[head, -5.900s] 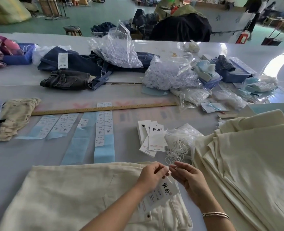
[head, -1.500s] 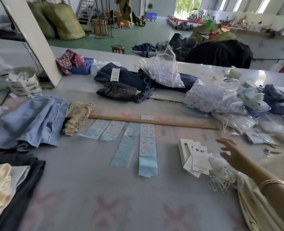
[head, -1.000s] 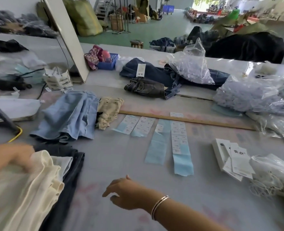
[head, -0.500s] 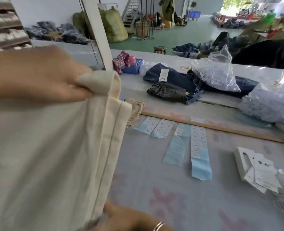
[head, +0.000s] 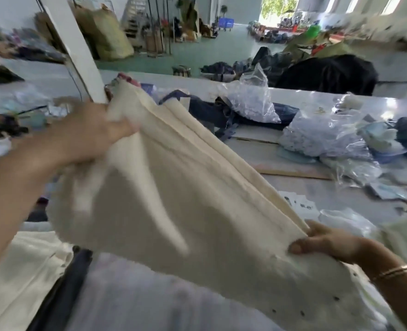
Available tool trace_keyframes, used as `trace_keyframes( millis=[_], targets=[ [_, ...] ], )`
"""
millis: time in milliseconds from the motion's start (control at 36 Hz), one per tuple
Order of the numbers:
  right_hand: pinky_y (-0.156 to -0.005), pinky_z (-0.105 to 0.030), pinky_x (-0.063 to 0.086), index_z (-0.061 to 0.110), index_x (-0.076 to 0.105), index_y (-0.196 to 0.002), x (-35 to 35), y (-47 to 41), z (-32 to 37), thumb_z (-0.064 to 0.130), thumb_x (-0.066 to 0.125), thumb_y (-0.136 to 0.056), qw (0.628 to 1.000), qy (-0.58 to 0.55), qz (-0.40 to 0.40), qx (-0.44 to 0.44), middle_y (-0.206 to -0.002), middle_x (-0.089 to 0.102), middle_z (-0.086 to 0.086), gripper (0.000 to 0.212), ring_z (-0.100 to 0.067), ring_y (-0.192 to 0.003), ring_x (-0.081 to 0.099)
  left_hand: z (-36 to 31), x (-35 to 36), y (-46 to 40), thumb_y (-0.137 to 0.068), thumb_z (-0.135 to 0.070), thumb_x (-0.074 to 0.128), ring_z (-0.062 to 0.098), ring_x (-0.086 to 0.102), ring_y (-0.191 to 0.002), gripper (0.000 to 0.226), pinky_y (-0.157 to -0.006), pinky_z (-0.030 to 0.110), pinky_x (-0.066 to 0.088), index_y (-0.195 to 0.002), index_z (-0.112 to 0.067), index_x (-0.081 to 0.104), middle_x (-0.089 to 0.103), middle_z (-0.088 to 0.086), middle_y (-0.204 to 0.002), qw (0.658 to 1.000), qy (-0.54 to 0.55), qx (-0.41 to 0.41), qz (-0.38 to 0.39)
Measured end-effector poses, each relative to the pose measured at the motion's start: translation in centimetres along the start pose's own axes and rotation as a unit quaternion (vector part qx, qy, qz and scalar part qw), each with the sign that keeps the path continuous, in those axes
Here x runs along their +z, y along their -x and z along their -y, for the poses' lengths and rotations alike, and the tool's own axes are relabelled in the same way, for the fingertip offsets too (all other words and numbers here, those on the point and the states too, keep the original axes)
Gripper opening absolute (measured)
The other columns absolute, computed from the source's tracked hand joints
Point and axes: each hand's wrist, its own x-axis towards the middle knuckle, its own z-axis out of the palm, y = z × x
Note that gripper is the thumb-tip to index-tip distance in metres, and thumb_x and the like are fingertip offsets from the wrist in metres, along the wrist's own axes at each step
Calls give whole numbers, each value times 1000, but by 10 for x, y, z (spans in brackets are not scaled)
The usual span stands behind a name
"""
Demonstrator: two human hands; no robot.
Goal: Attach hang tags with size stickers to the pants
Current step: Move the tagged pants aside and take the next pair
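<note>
Both hands grip our cream pants (head: 185,199) above the worktop (head: 317,194) (frame blurred): left hand (head: 87,132) high at one end, right hand (head: 326,242) low at the other.

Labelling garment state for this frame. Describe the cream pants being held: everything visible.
The cream pants look like plain woven cotton, folded lengthwise, with long seam ridges along the upper edge. They are held up off the table, slanting from upper left down to lower right. The left hand grips the far upper end; the right hand pinches the near lower edge. Small dark holes or rivets dot the lower right corner. Motion blur hides finer detail.
</note>
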Motion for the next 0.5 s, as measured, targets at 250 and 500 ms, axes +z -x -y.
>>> trace_keyframes(
  millis=[250,500],
  targets=[
    [-93,-42,52,16,63,-110,-45,-53,-34,42,79,-66,963,199,84,161,-110,70,-7,54,-26,-103,66,112,124,33,-80,-34,74,36,65,-100,47,-97,50,48,-114,-5,63,69,18,-106,917,135,-256,275],
    [-110,-47,22,24,51,-118,20,-159,-131,31,55,-86,848,483,-161,149,-124,57,-2,33,-23,-122,46,203,241,53,-83,-15,69,33,58,-108,52,-91,41,47,-129,-4,49,58,18,-126,946,51,-295,125]
  ],
)
